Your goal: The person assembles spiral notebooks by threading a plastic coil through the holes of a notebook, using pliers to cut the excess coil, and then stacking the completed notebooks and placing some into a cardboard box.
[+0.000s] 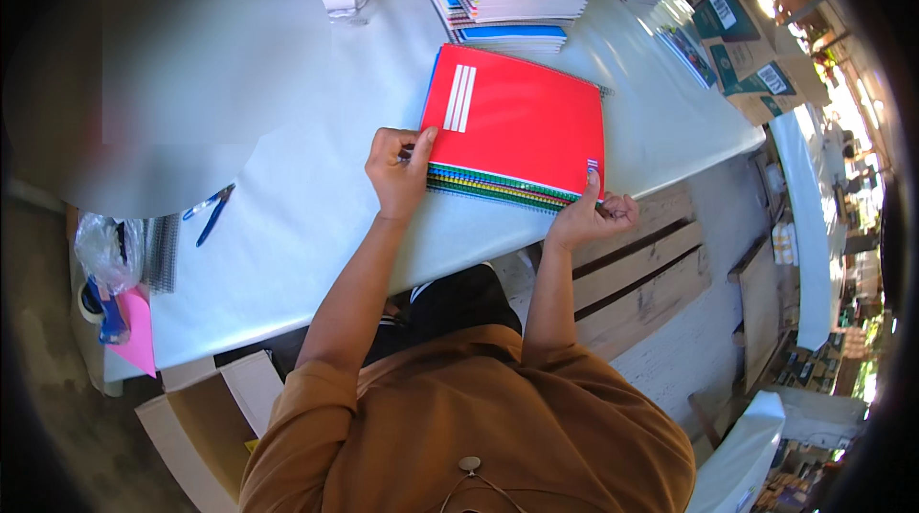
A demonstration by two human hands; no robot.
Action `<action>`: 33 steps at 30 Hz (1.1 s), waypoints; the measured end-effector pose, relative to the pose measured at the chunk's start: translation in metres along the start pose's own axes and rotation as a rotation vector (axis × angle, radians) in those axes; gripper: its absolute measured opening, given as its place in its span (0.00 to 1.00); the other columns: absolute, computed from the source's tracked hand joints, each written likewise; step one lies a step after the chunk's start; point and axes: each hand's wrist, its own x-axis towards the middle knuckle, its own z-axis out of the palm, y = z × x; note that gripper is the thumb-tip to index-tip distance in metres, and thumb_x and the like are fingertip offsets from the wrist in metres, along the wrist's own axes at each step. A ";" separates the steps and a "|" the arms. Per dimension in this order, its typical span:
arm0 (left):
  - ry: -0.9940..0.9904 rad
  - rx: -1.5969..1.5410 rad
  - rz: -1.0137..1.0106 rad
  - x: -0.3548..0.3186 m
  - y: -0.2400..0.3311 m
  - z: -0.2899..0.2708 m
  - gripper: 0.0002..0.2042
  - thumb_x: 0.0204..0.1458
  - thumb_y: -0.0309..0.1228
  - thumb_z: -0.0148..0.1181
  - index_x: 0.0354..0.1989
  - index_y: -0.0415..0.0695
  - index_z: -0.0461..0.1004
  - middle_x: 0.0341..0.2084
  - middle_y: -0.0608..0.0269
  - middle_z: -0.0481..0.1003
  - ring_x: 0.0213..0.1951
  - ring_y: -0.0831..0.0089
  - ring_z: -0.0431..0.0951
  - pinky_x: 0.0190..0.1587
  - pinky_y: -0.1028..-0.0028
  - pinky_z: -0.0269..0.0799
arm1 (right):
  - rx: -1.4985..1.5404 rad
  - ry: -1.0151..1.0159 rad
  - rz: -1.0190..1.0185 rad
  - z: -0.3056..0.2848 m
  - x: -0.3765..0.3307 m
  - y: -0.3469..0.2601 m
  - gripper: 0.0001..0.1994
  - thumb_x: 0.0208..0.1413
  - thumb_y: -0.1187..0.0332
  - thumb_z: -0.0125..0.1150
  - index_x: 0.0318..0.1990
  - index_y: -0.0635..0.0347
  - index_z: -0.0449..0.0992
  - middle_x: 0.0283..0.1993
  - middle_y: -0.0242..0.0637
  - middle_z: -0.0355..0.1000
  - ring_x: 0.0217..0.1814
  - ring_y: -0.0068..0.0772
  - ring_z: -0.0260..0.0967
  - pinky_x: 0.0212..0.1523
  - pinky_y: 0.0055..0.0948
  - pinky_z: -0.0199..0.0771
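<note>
A stack of spiral notebooks [522,116] with a red cover on top lies in front of me, near the table's front edge. Coloured wire bindings, green and yellow among them, line its near side. At the stack's near left corner, my left hand [400,164] is closed with its thumb on the edge and its fingers curled beside it. My right hand [589,211] grips the near right corner, thumb on the red cover and the other fingers bent, partly under the edge. How far the fingers reach beneath the notebooks is hidden.
Tall piles of notebooks [526,1] stand behind the red one on the pale-covered table [316,255]. Pliers [215,216] lie to the left, near a tape dispenser [110,312] and a pink sheet [140,331]. An open carton [206,427] sits below; boxes [756,54] are at right.
</note>
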 end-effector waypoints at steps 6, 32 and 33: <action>0.113 -0.158 -0.236 -0.006 -0.003 0.007 0.14 0.47 0.30 0.65 0.17 0.40 0.66 0.12 0.69 0.66 0.16 0.85 0.60 0.19 0.81 0.58 | -0.259 -0.137 0.038 -0.001 0.005 -0.014 0.09 0.56 0.66 0.58 0.33 0.65 0.72 0.33 0.36 0.66 0.38 0.28 0.63 0.41 0.27 0.64; -0.047 -0.029 -0.462 0.004 -0.007 -0.035 0.27 0.53 0.45 0.55 0.10 0.35 0.66 0.05 0.59 0.61 0.13 0.76 0.59 0.18 0.69 0.59 | -0.221 -0.361 0.300 -0.022 -0.037 -0.056 0.23 0.61 0.60 0.41 0.52 0.76 0.65 0.50 0.53 0.67 0.47 0.40 0.67 0.49 0.33 0.65; -0.086 -0.086 -0.565 0.004 -0.004 -0.046 0.27 0.56 0.45 0.51 0.10 0.38 0.63 0.08 0.71 0.59 0.17 0.82 0.56 0.20 0.73 0.55 | -0.217 -0.366 0.317 -0.029 -0.045 -0.059 0.23 0.61 0.60 0.41 0.52 0.76 0.65 0.50 0.53 0.67 0.47 0.40 0.67 0.49 0.33 0.65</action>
